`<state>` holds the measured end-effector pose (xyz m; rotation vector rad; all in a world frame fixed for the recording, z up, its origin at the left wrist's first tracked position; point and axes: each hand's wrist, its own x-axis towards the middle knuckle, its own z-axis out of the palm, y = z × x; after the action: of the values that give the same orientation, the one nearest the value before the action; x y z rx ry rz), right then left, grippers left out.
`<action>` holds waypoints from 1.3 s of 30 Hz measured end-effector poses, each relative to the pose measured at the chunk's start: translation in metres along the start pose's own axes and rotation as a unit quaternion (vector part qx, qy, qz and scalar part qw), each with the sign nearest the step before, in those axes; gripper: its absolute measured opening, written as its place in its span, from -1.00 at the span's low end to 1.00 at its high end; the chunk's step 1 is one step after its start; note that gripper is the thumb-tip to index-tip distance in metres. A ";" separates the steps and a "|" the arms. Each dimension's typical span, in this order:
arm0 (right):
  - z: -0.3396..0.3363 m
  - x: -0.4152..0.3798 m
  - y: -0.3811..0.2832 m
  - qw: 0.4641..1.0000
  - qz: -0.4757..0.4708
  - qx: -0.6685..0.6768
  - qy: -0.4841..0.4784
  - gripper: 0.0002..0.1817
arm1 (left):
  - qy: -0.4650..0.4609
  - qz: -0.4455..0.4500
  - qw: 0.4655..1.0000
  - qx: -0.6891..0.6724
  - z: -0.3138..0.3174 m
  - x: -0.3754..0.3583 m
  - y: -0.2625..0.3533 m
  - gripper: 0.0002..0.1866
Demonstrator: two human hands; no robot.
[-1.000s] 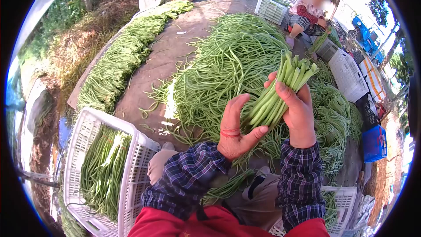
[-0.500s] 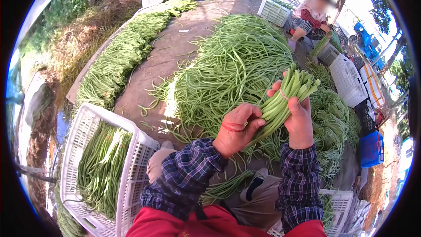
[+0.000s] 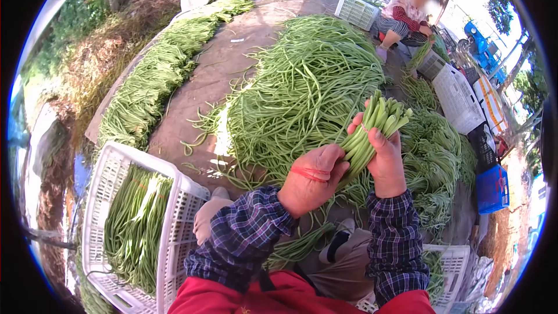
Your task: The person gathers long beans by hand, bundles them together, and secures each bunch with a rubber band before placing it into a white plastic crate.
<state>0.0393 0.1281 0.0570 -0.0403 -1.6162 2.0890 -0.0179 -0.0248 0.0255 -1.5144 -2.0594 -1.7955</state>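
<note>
A bunch of long green beans is held in front of me, its ends pointing up and to the right. A thin band circles it near those ends. My right hand is wrapped round the bunch at the band, thumb in front and fingertips showing behind. Lower down, my left hand is closed round the beans, with several red rubber bands looped across it. The hanging part of the bunch is hidden behind my left hand. Just beyond my hands lies a large heap of loose long beans.
At lower left stands a white crate of bundled beans; another white crate is at lower right. A row of beans runs along the left. A person sits at the back right near crates. A blue crate stands right.
Both hands and the bunch have shifted slightly left in view. My left hand has turned a little, showing more of its back. The bunch remains in both hands.
</note>
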 end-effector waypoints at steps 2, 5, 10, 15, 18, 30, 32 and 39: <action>-0.001 -0.002 -0.002 1.000 -0.007 -0.002 0.007 -0.24 | -0.004 -0.003 1.000 -0.012 0.001 -0.001 -0.002 -0.82; -0.008 -0.002 -0.008 0.999 -0.028 0.012 0.037 -0.26 | -0.018 -0.002 1.000 -0.012 0.003 -0.002 -0.003 -0.82; -0.029 -0.004 -0.019 0.989 -0.081 0.058 0.110 -0.43 | -0.063 -0.005 0.998 -0.026 0.002 -0.009 -0.004 -0.85; -0.087 -0.006 -0.048 0.935 -0.136 0.203 0.257 -0.64 | -0.075 -0.117 0.986 0.091 -0.033 -0.034 -0.020 -0.90; -0.098 -0.019 -0.043 0.922 -0.115 0.184 0.320 -0.73 | 0.120 -0.238 0.964 -0.017 -0.062 -0.033 -0.027 -0.95; -0.080 -0.056 0.027 0.946 -0.048 0.025 0.321 -0.43 | 0.318 0.085 0.928 -0.172 -0.046 0.065 0.113 -0.52; -0.085 -0.055 0.034 0.934 -0.042 0.028 0.353 -0.39 | 0.243 0.100 0.935 -0.239 0.039 0.061 0.156 -0.51; -0.104 -0.076 0.021 0.930 -0.085 0.076 0.348 -0.40 | -0.397 -0.011 0.879 -0.263 0.217 -0.051 0.187 -0.52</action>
<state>0.1317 0.1882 -0.0141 -0.5102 -0.9861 1.7676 0.2488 0.0846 0.0634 -2.7749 -1.8681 -2.0769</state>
